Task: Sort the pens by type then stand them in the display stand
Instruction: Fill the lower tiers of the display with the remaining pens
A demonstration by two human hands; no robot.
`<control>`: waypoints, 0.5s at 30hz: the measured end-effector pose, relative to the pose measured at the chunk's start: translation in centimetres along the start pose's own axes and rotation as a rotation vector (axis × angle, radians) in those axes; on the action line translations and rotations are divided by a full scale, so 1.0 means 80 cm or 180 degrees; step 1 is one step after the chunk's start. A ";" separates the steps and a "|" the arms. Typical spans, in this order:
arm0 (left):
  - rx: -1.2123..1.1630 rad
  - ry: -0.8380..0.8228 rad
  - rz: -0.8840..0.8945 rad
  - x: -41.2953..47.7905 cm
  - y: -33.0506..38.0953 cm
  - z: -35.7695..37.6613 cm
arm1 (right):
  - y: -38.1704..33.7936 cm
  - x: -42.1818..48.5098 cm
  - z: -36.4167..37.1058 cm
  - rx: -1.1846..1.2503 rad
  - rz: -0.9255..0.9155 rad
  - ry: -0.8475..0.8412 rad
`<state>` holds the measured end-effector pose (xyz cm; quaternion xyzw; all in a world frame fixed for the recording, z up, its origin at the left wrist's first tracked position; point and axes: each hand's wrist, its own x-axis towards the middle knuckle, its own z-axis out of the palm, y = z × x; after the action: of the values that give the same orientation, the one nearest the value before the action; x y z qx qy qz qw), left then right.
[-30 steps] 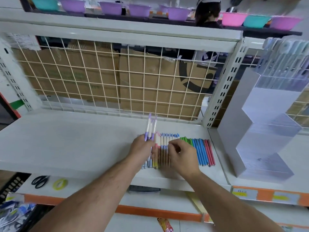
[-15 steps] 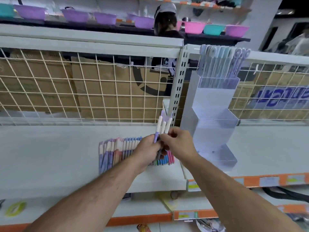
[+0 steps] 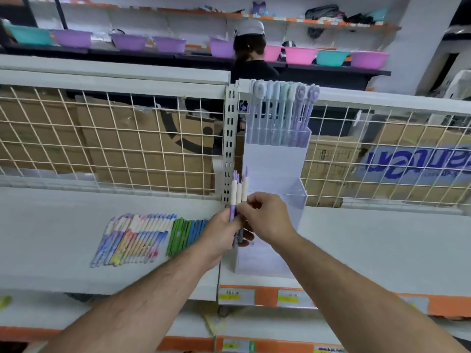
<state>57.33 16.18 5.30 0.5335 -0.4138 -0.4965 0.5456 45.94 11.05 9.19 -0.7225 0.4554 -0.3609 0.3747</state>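
Shop shelving fills our view: a white metal shelf point(image 3: 51, 238) backed by cream wire mesh point(image 3: 102, 138), with brown cardboard boxes point(image 3: 132, 149) stacked behind it. One cardboard box on the right carries large blue lettering point(image 3: 418, 161) that we cannot read, and the yellow price labels point(image 3: 237, 296) on the orange shelf edge are too blurred to make out.

We hold a small bunch of cream-and-purple pens point(image 3: 239, 192) upright, just left of the clear acrylic tiered display stand point(image 3: 276, 169). Our left hand point(image 3: 221, 234) grips their lower ends with curled fingers, while our right hand point(image 3: 267, 216) pinches them at mid-barrel.

In the stand's top tier a row of pastel blue and lilac pens point(image 3: 283, 110) stands upright. Left of our hands, a row of pastel printed pens point(image 3: 132, 238) and a row of green and blue pens point(image 3: 186, 231) lie flat, side by side on the shelf.
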 end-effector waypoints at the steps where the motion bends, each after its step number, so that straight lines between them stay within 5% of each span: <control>1: -0.0068 0.0061 -0.0024 0.002 -0.002 0.006 | 0.003 0.002 -0.006 -0.0030 -0.0031 0.0001; 15: -0.0331 0.0765 -0.0041 0.026 -0.044 0.031 | -0.045 0.079 -0.059 0.0165 -0.0217 0.0401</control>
<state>54.91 13.91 1.90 0.5627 -0.3157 -0.4533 0.6150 45.29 5.28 15.63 -0.7035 0.4437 -0.4298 0.3514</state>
